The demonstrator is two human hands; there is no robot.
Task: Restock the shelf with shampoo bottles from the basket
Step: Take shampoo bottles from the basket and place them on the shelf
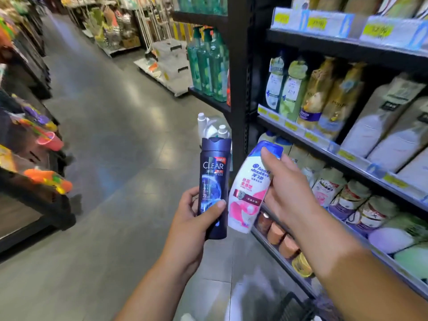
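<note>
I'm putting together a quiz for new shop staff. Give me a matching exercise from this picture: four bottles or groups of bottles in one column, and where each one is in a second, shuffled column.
Things
1. dark blue Clear bottle
2. white Head & Shoulders bottle
3. green pump bottles
4. gold bottles

Places
A. standing on a shelf left of the black post
B. gripped in the right hand
C. standing on a shelf right of the black post
D. gripped in the left hand

Pairs: 1-D, 2-B, 3-A, 4-C
</note>
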